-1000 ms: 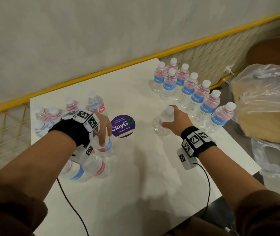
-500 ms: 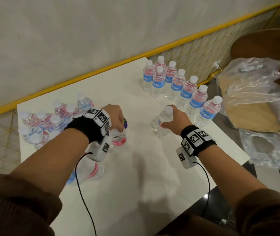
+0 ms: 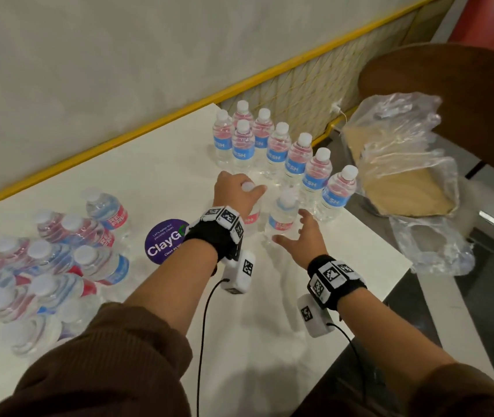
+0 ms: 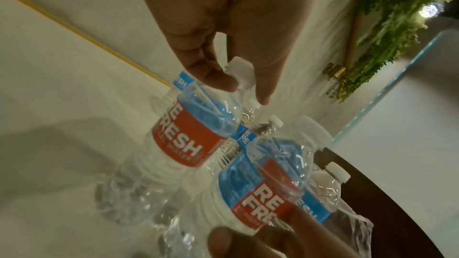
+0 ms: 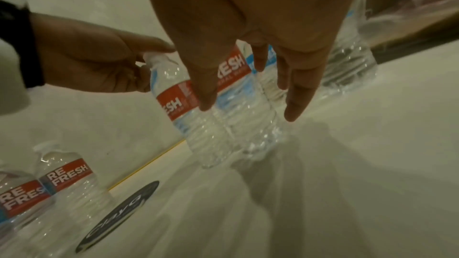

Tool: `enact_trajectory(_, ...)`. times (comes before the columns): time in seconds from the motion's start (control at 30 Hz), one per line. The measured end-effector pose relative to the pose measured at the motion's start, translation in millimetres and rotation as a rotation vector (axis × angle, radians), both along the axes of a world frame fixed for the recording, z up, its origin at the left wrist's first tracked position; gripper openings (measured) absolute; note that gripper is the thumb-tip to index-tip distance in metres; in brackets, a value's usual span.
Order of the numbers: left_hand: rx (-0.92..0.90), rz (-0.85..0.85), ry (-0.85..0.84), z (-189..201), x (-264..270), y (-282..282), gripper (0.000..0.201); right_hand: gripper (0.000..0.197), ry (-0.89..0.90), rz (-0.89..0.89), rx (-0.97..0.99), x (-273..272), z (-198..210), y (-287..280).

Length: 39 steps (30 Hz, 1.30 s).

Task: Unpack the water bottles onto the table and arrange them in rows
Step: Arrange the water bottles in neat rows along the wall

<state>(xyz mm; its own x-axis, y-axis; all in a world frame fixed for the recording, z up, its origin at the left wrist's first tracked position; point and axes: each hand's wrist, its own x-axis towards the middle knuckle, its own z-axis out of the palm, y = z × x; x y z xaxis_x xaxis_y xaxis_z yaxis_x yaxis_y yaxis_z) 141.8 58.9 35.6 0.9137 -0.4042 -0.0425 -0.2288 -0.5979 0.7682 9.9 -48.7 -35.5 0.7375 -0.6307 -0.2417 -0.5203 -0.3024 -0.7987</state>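
Several water bottles (image 3: 295, 164) with white caps stand in two rows at the table's far right. My left hand (image 3: 236, 189) pinches the neck of another upright bottle (image 3: 251, 219) just under its cap (image 4: 239, 70), and the red label (image 4: 186, 140) faces the wrist. Right beside it stands a single bottle (image 3: 282, 215). My right hand (image 3: 295, 230) is open just behind that one, fingers (image 5: 298, 93) straight and spread, holding nothing. A torn pack of more bottles (image 3: 44, 266) sits at the table's left.
A purple round sticker (image 3: 166, 240) lies on the white table (image 3: 270, 326). The table's right edge runs close behind the rows. Beyond it, crumpled plastic wrap over a cardboard tray (image 3: 399, 176) rests on a brown chair. A yellow-railed mesh fence (image 3: 300, 85) borders the far side.
My left hand carried a bottle from the pack, past the sticker, to beside the single bottle. My right hand let go of that single bottle and opened.
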Motion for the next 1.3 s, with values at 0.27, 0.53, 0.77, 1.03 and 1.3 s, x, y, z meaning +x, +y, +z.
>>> enact_trajectory(0.27, -0.206, -0.11, 0.23, -65.7, -4.1, 23.8, 0.078, 0.086, -0.21, -0.2, 0.064, 22.5, -22.2, 17.5)
enact_trajectory(0.53, -0.159, 0.008, 0.274, -117.6, 6.8, 4.8, 0.058, 0.048, -0.203, -0.143, 0.084, 25.9, -50.9, -6.6)
enact_trajectory(0.77, -0.045, 0.056, 0.174, -133.0, 39.0, -26.2, 0.087, 0.084, -0.2, -0.191, -0.005, 56.9, -68.7, -6.2)
enact_trajectory(1.03, -0.125, -0.089, 0.149, -135.4, 56.7, -17.7, 0.066, 0.067, -0.291, -0.239, 0.176, 68.0, -63.5, -9.2)
enact_trajectory(1.3, -0.137, -0.049, 0.198, -123.4, 59.6, -31.9, 0.065, 0.077, -0.154, -0.23, 0.128, 75.7, -55.1, -23.6)
